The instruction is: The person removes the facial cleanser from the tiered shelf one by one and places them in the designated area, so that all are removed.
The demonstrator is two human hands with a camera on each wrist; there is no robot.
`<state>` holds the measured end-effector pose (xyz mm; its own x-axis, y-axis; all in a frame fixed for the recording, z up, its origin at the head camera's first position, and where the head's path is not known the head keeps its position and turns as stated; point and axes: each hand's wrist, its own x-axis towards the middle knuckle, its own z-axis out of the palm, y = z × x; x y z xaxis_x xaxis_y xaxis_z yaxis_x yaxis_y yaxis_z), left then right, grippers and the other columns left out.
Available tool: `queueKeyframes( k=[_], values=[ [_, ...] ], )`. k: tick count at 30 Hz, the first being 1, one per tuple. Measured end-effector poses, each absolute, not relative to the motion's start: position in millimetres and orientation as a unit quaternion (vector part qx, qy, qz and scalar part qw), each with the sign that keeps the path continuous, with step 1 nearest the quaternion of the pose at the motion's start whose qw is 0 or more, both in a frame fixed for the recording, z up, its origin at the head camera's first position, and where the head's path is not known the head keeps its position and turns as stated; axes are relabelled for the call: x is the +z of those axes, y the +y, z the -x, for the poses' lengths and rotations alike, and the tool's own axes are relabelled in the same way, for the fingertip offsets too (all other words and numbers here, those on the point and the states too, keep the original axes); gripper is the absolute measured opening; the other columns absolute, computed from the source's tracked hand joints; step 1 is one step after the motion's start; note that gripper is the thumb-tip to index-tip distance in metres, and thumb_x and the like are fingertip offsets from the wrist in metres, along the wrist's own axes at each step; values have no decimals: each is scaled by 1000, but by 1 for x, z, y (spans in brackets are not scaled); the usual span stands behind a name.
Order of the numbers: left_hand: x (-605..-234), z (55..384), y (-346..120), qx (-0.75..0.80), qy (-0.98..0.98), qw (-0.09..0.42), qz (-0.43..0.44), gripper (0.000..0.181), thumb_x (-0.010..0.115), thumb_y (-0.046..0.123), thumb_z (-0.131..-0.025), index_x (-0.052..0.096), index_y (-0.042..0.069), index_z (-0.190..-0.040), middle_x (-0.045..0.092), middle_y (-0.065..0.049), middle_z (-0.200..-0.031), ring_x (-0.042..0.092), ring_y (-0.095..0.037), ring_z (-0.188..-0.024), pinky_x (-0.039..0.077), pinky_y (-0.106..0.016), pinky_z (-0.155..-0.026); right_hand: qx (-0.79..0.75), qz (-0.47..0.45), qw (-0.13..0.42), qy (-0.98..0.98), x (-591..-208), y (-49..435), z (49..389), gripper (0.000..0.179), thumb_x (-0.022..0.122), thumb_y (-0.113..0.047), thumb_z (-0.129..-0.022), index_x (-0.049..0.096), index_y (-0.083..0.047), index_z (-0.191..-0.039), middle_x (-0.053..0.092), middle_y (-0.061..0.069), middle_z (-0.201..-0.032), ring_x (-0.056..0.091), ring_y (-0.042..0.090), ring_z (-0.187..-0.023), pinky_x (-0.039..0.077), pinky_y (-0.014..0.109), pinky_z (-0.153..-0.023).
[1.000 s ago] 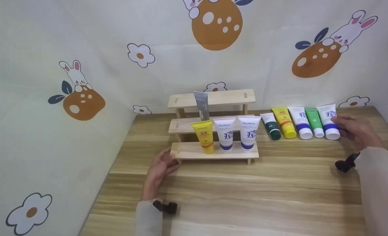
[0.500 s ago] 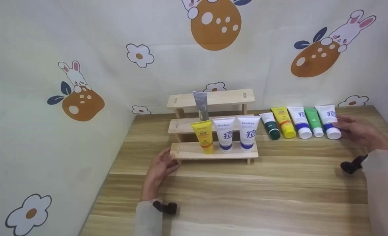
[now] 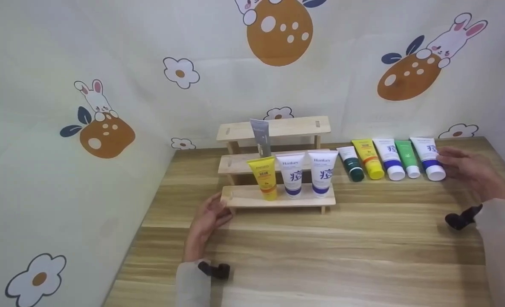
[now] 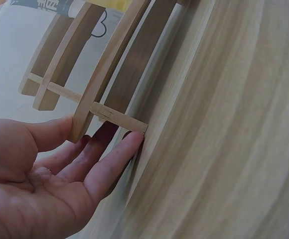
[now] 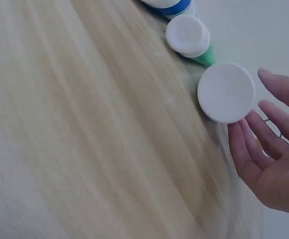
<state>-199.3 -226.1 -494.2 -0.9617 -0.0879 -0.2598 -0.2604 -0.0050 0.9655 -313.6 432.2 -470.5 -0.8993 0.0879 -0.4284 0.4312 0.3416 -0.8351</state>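
My left hand (image 3: 209,216) holds the left end of the lowest step of a three-tier wooden display stand (image 3: 240,195). In the left wrist view the thumb (image 4: 55,133) presses the step's end and the fingers reach under it to the leg. At the right my right hand (image 3: 470,168) is beside the last white-and-blue cream tube (image 3: 427,155), which lies on the table. In the right wrist view its white cap (image 5: 226,92) faces the camera, with relaxed fingers (image 5: 241,149) at its edge and the thumb lifted away.
On the stand's lowest step are a yellow tube (image 3: 266,177) and two white tubes (image 3: 293,172); a grey tube (image 3: 261,136) is on the middle step. Dark green (image 3: 352,164), yellow (image 3: 367,157), white (image 3: 388,157) and green (image 3: 406,157) tubes lie in the row. A printed cloth (image 3: 218,98) hangs behind.
My right hand has moved slightly right, its thumb coming off the end tube's front. That tube's cap end has shifted a little right. The left hand stays on the stand.
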Motion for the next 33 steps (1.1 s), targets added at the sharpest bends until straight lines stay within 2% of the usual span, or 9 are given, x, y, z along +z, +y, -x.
queueKeyframes(
  k=[8,10,11,14,17,18,21,27,33],
  values=[
    [-496,199,-226,707,693,57,129,48,47,9,-105,37,0,-151,54,-32,-141,66,-32,-115,61,-40,-93,-565,-138,85,809,-442,412,309,102,59,-72,-80,13,-30,-161,8,0,-170,9,32,-156,22,53,-126],
    [-496,199,-226,709,691,58,130,48,46,9,-106,37,0,-151,52,-32,-142,65,-32,-115,60,-40,-93,-574,-131,82,805,-434,404,308,101,60,-71,-80,14,-33,-161,10,-3,-170,10,28,-157,23,49,-127],
    [-496,199,-226,709,690,58,130,48,46,8,-106,37,0,-152,52,-32,-142,65,-32,-115,60,-41,-94,-580,-122,82,801,-429,400,308,99,61,-69,-81,15,-33,-160,11,-4,-170,12,27,-157,29,43,-125],
    [-496,200,-225,711,688,59,134,48,45,8,-106,36,1,-152,50,-32,-144,64,-33,-117,60,-41,-94,-620,-91,81,775,-416,386,304,95,68,-60,-82,21,-34,-160,17,-6,-169,34,12,-149,47,21,-109],
    [-496,200,-225,711,688,57,136,48,45,8,-106,36,1,-152,50,-31,-145,63,-33,-119,60,-41,-95,-658,-45,73,748,-403,370,298,90,74,-49,-85,26,-32,-159,25,-5,-167,54,-4,-122,52,6,-84],
    [-496,200,-224,710,690,56,134,48,45,9,-106,36,1,-152,49,-31,-146,63,-34,-120,60,-41,-95,-667,-32,68,741,-399,363,295,87,74,-46,-86,28,-31,-158,27,-5,-167,56,-9,-113,53,6,-83],
    [-495,200,-224,707,692,58,133,48,45,10,-106,36,1,-152,47,-30,-148,60,-37,-125,59,-42,-97,-676,15,58,735,-386,342,287,77,70,-37,-92,31,-28,-157,33,-4,-164,60,-10,-109,53,7,-85],
    [-496,200,-225,701,696,64,139,48,44,9,-106,35,2,-153,46,-28,-150,56,-40,-129,57,-42,-100,-635,73,54,767,-367,299,273,65,65,-29,-98,35,-27,-156,40,1,-159,56,-7,-118,52,9,-91],
    [-497,200,-225,708,693,55,125,48,49,9,-105,38,2,-151,50,-29,-146,64,-32,-118,61,-38,-91,-596,131,52,791,-356,262,265,61,64,-28,-99,38,-26,-154,44,4,-156,53,0,-127,50,8,-96]
  ],
)
